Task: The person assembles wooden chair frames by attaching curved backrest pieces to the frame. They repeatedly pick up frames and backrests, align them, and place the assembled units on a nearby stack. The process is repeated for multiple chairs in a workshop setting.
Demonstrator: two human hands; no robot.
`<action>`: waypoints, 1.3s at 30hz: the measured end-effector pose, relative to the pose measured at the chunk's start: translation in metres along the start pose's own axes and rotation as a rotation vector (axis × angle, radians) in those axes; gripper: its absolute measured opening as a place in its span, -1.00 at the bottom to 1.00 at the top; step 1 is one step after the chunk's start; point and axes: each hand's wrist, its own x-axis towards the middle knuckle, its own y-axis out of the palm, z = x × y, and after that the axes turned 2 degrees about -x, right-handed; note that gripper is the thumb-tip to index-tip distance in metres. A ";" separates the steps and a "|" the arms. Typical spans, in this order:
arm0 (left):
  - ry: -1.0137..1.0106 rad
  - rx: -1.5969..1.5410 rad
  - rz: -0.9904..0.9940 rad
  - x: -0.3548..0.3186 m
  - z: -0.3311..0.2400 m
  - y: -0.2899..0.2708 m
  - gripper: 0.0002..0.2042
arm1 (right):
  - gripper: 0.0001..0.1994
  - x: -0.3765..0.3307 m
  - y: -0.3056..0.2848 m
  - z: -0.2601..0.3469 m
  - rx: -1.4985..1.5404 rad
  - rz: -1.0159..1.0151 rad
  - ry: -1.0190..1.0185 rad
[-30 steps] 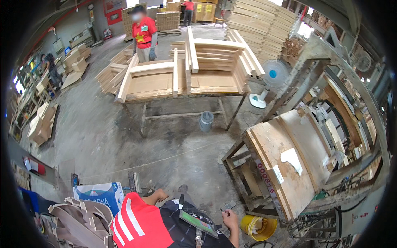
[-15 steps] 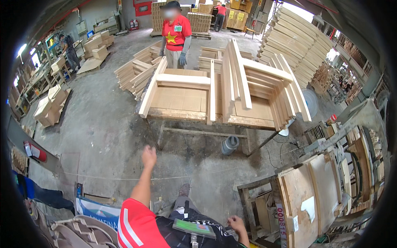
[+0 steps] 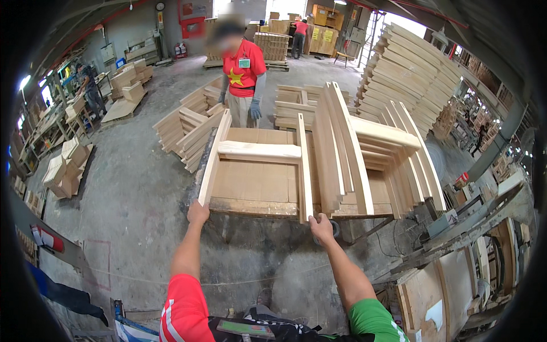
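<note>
far left, about 9 o'clock: loose stacks of pale boards (image 3: 68,171) sitting on the concrete floor (image 3: 131,216); further back a person at a bench, too small to make out much

left hand (image 3: 198,213): reaching out from 6 o'clock, arm straight; it's on the near left corner of the wooden frame (image 3: 259,171), fingers curled over the end of the left rail; can't really tell how tight the grip is from here, but it's touching the wood for sure

wooden frame: pale rectangular thing with a light crossbar (image 3: 259,150) across the top part; lying flat in the middle of the view, on a flat sheet of brown board (image 3: 256,185); the whole lot rests on a raised surface (image 3: 250,208) whose front edge looks rough and dark

right hand (image 3: 321,226): at the near end of the frame's right rail, around 6 o'clock off the centre; fingers wrapped round the bottom end of that upright piece, closed on it, thumb side facing up

12 o'clock: a person in a red shirt and grey gloves (image 3: 244,85) standing at the far side of the surface, hands down by the hips, not touching the frame

right of the frame, about 2 o'clock: a row of similar frames (image 3: 364,148) stood on edge, leaning together just beside the flat one; behind those, a tall stack of planks (image 3: 410,74)

lower right, 4 o'clock: machine with metal bars and a board panel (image 3: 433,285)
</note>
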 end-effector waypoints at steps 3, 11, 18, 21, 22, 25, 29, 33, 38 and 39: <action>-0.013 0.027 -0.035 0.007 0.011 0.003 -0.45 | -0.37 0.020 0.015 0.027 -0.119 0.304 0.077; 0.056 -0.009 -0.105 -0.019 0.039 0.006 -0.59 | -0.65 -0.004 0.014 0.018 -0.232 0.217 -0.039; -0.057 -0.178 0.149 -0.157 0.120 0.005 -0.54 | -0.56 -0.131 -0.033 -0.072 -0.080 0.266 0.069; -0.161 -0.463 0.274 -0.166 0.121 0.001 -0.58 | -0.39 -0.139 -0.037 -0.091 0.134 0.334 0.154; -0.167 -0.563 0.326 -0.162 0.112 0.006 -0.61 | -0.29 -0.121 -0.035 -0.096 0.124 0.383 0.206; -0.393 -0.838 0.412 -0.123 0.075 0.011 -0.68 | -0.36 -0.066 -0.022 -0.072 0.395 0.471 0.336; -0.339 -0.854 0.202 -0.101 0.054 0.019 -0.75 | -0.44 -0.057 -0.018 -0.039 -0.067 0.347 0.313; -0.341 -0.784 0.197 -0.130 0.091 0.022 -0.76 | -0.51 -0.108 -0.040 -0.025 -0.089 0.285 0.283; -0.486 -0.629 0.280 -0.222 0.115 0.005 -0.47 | -0.54 -0.173 -0.082 -0.039 -0.030 0.085 0.097; -0.470 -0.548 0.361 -0.250 0.090 -0.019 -0.38 | -0.55 -0.186 -0.095 -0.041 -0.026 0.042 0.050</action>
